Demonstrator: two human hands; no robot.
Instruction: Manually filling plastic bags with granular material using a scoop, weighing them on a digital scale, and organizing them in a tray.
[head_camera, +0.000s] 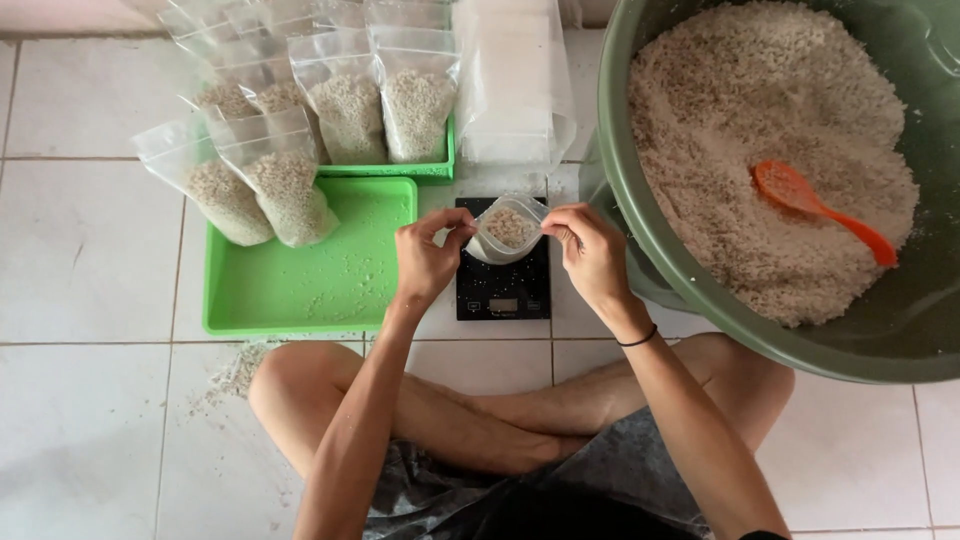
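Left hand (425, 258) and right hand (592, 252): fingers pinched on the mouth of a clear pouch (507, 228), seemingly part-filled with grain, over black scale (503, 290).

I see small clear pouch (508, 228), mouth open, upright on black scale (503, 290), pale grains inside, partly filled; at 12 o'clock from my knees.

A home floor turned into a small packing station: white floor tiles (90, 420) under a cross-legged person, a green basin (640, 250) of pale grain, a black digital scale (503, 295), and green trays (300, 290) with filled clear pouches (285, 180).
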